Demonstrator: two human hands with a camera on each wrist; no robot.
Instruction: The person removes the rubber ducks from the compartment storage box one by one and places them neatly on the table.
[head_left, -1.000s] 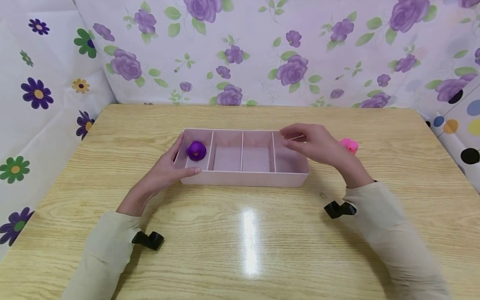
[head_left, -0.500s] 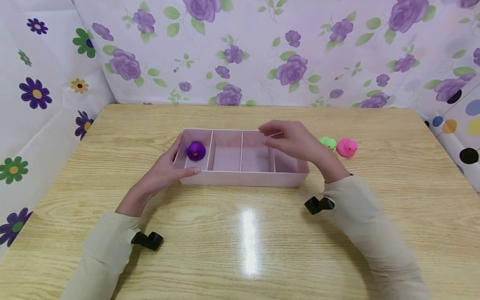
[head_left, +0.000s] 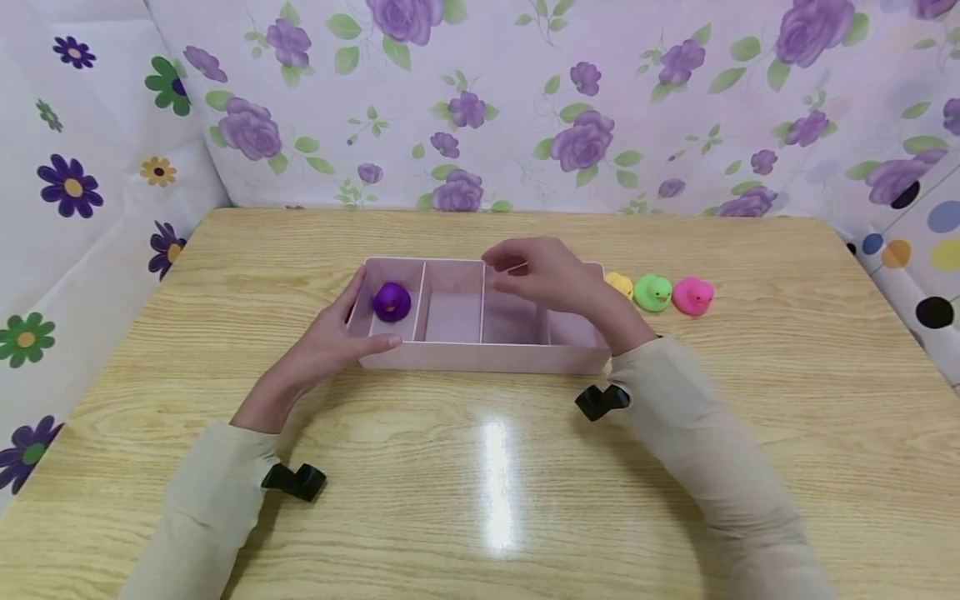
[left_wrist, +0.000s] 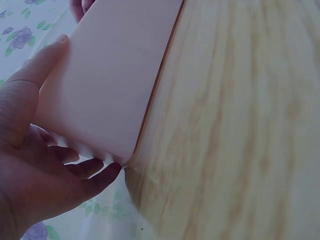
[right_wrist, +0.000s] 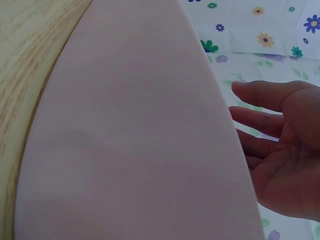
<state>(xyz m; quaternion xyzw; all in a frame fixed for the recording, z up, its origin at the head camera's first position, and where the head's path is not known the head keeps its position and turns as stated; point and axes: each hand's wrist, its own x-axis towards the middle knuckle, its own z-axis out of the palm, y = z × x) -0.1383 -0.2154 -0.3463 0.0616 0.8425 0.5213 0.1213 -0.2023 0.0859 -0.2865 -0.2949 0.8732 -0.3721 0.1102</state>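
Note:
A long pale pink divider box (head_left: 487, 358) lies across the table, split by thin walls into several compartments. In its leftmost compartment sits a purple rubber duck (head_left: 392, 302). My left hand (head_left: 318, 343) holds the box's left end, thumb against the front wall; the left wrist view shows the fingers (left_wrist: 102, 180) bent around the end. Above the right half of the box hovers my right hand (head_left: 543, 275), palm down, fingers loosely bent with nothing seen between them. The right wrist view has this hand (right_wrist: 295, 155) beyond the box's front wall, partly hidden by it.
A yellow duck (head_left: 621, 284), a green duck (head_left: 652, 293) and a pink duck (head_left: 693, 296) stand in a row right of the box; my right forearm partly covers the yellow one. Floral sheets (head_left: 517, 100) border the wooden table (head_left: 420, 467).
My right hand has moved left over the box from its right end, uncovering the green duck and then part of the yellow one. My left hand and the purple duck stay put.

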